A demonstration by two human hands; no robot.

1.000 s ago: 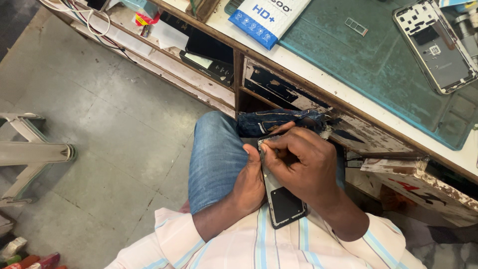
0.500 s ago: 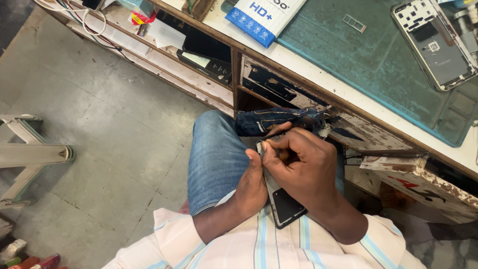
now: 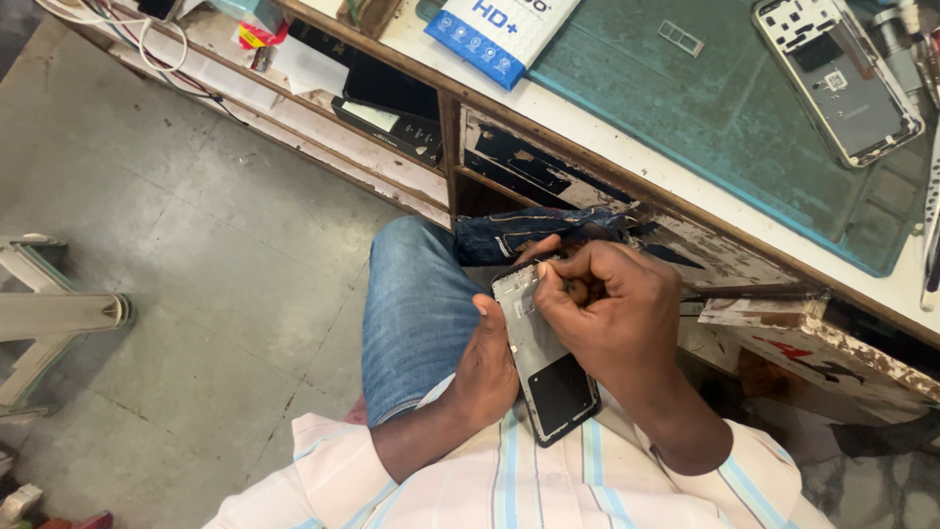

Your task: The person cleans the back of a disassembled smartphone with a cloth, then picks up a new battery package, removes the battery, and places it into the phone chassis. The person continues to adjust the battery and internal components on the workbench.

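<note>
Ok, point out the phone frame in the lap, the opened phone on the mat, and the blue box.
phone frame (image 3: 544, 364), head view, grey inner plate.
opened phone (image 3: 840, 80), head view, middle.
blue box (image 3: 494, 29), head view, top face.

a person is sitting at a worn wooden workbench, looking down at their lap. the left hand is gripping the edge of an opened phone frame, holding it over the knee in blue jeans. the right hand is curling over the upper end of the frame, fingertips pressing near its top edge. on the bench a green mat is lying, with another opened phone resting on it and a blue and white box sitting just beside the mat.
</note>
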